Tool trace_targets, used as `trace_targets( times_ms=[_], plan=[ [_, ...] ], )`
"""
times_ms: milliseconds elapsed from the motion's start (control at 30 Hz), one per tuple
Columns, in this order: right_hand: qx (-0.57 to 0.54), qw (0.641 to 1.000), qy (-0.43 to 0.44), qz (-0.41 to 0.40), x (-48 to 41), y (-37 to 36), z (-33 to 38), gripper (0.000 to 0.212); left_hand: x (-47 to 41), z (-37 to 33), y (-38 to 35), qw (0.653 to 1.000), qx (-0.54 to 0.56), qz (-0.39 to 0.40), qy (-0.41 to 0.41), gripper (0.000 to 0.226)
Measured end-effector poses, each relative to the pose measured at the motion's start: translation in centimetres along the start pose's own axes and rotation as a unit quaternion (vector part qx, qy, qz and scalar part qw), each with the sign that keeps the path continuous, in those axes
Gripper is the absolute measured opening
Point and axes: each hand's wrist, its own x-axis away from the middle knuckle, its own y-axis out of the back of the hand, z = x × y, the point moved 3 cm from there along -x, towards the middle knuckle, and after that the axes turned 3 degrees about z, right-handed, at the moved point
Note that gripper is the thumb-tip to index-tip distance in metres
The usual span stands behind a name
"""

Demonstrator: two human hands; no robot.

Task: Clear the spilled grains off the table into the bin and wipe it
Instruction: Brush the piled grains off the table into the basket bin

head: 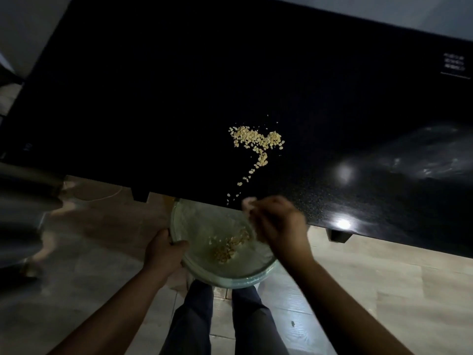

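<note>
Below the near edge of the desk (153,98), left grip (163,248) clasps a glass bowl (179,213) by the rim, some grains (230,247) inside. Right grip (276,224), blurred above it: spread or pinching, cannot tell. Most spilled grains (256,139) lie mid-desk, trailing toward the edge.

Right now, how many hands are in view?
2. The left hand grips the rim of the bowl, below the table edge; the right hand, blurred, is above the bowl beside that edge.

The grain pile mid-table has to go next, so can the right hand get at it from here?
Probably yes: the right hand is at the near edge of the tabletop, with only a thin grain trail between it and the grain pile.
</note>
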Motion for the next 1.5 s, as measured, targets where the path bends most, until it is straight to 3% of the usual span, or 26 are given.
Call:
trace_targets(
  times_ms=[100,200,433,567,733,867,1000,1133,1333,1500],
  plan=[
    [-0.029,0.994,-0.031,-0.102,-4.3,3.9,-0.6,0.01,-0.1,-0.3,-0.2,1.0,-0.014,-0.004,-0.007,0.015],
    [-0.041,0.985,-0.063,-0.153,-9.9,7.0,-2.6,0.019,-0.3,-0.5,-0.4,1.0,-0.024,-0.001,-0.013,0.017],
    [-0.039,0.99,-0.055,-0.125,-19.1,6.7,-5.7,0.026,-0.8,-0.6,-0.6,1.0,0.023,0.009,0.0,0.019],
    [-0.002,0.992,-0.026,-0.122,-21.0,5.3,-6.7,0.019,-1.1,-0.4,-0.4,0.999,0.045,0.009,0.008,0.039],
    [0.052,0.998,0.002,-0.044,-16.5,2.8,-6.3,0.01,-0.6,-1.0,-0.3,1.0,0.014,-0.009,-0.001,0.02],
    [0.051,0.997,0.056,0.015,-7.6,-0.5,-4.0,0.018,0.0,-1.0,-0.1,1.0,0.005,-0.013,0.005,0.016],
    [0.055,0.995,0.07,0.044,-1.1,-3.3,-1.5,0.022,0.1,-0.7,0.2,1.0,0.009,-0.016,0.017,0.028],
    [-0.018,0.996,0.042,0.076,0.9,-4.2,-0.9,0.021,-0.1,0.0,0.5,1.0,0.019,-0.014,0.019,0.034],
    [-0.053,0.995,0.043,-0.077,-6.6,0.6,1.0,0.014,0.4,0.0,0.7,0.999,0.032,-0.021,0.017,0.027],
    [-0.068,0.992,0.014,-0.105,-17.3,2.7,-0.9,0.014,-0.1,-0.1,0.8,0.999,0.017,-0.031,0.002,0.015]
  ],
)
